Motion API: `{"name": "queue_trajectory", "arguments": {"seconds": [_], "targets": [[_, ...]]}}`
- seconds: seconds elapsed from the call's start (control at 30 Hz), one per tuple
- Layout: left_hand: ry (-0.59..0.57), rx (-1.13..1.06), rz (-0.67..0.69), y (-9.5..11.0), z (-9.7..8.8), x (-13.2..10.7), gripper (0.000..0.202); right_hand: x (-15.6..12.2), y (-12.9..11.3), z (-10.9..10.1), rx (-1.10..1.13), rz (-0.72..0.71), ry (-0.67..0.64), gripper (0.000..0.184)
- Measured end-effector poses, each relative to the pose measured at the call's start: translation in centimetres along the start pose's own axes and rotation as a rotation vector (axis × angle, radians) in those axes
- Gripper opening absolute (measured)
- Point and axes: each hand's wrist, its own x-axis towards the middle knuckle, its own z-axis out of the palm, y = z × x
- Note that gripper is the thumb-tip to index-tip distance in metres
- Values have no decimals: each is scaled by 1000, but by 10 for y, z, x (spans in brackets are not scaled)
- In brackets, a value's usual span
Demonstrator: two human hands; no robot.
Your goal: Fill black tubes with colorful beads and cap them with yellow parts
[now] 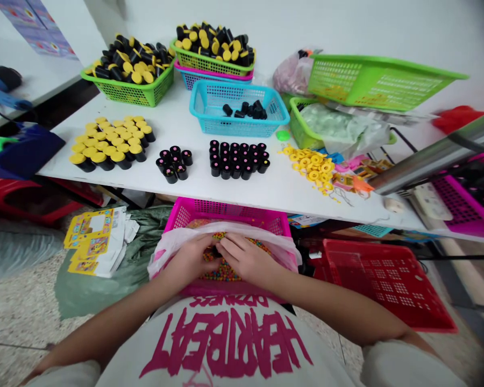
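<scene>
My left hand [193,259] is curled around a small black canister [216,251], low over a heap of tiny multicoloured beads [226,271]. From the other side my right hand [244,257] meets it, fingers bent together at the canister's top; what they pinch, if anything, is hidden. Under both hands, the beads lie in a white plastic bag [282,244] lining a pink basket [177,215]. On the table in front stand a block of black canisters with pink dots on top [237,161] and a smaller group of the same kind [173,161].
Yellow-capped canisters [113,140] stand at the table's left. Behind are green baskets [153,91] of capped canisters and a blue basket [237,126] with loose black ones. Yellow rings [312,166] lie to the right, before a metal pole [439,153]. A red crate [387,279] sits lower right.
</scene>
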Motion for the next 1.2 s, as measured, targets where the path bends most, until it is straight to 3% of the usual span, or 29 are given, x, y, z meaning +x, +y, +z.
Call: {"name": "queue_trajectory", "arguments": {"seconds": [0.23, 0.43, 0.6, 0.73, 0.87, 1.0, 1.2], "targets": [[29, -47, 19, -1, 1, -1, 27, -4, -4, -16, 44, -3, 20, 38], [22, -29, 37, 3, 4, -1, 33, -7, -5, -17, 269, 79, -64, 26], [39, -40, 88, 6, 3, -2, 33, -10, 1, -19, 368, 150, -71, 36], [153, -35, 99, 13, -27, -2, 26, -18, 10, -21, 423, 279, -68, 57], [383, 64, -84, 9, -75, 14, 29, -22, 18, -9, 385, 343, -203, 55], [581, 85, -296, -17, -111, 37, 36, -21, 21, 12, 187, 433, -360, 51], [717, 240, -421, -53, -137, 63, 49, -18, 20, 34, 18, 443, -494, 33]]}}
